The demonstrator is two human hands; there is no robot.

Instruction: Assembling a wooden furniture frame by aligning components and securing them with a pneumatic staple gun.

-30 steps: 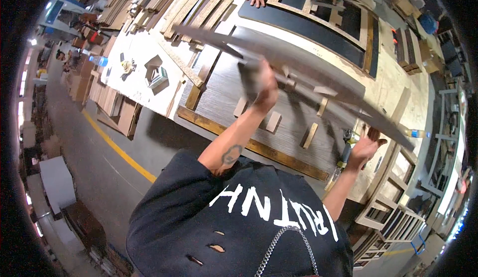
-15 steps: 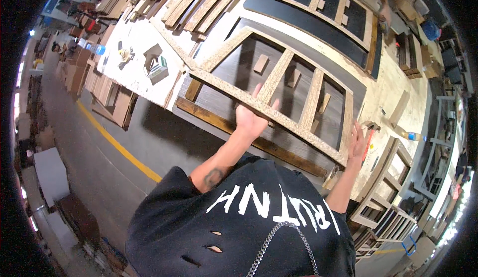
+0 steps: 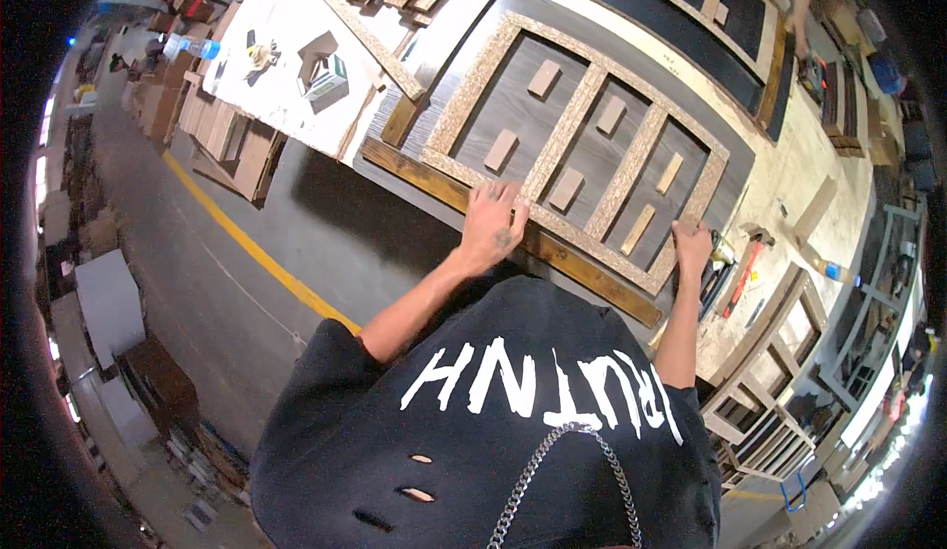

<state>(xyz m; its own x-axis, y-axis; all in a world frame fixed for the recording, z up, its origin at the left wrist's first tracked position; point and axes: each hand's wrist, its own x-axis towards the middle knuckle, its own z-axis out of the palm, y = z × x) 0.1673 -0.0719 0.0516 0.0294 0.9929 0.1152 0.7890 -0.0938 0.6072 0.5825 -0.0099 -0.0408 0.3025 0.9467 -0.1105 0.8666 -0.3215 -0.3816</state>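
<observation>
A chipboard frame with two crossbars lies on a dark grey wood-grain panel in front of me. Small wooden blocks stand on the panel inside the frame's openings. My left hand has its fingers curled over the near rail, with the thumb at the rail's front side. At the near right corner my right hand closes its fingers on the frame's end. A brown wooden strip runs along the panel's near edge, partly hidden by my left hand.
To the left are a chipboard strip, an open small box and a plastic bottle. A red-handled hammer lies on the right. Beyond, another person's arm is beside a second frame on a black panel.
The raised, tilted frame has come down flat onto the panel, among the blocks. My left hand went from under the near rail to over it; my right hand closed on the corner.
</observation>
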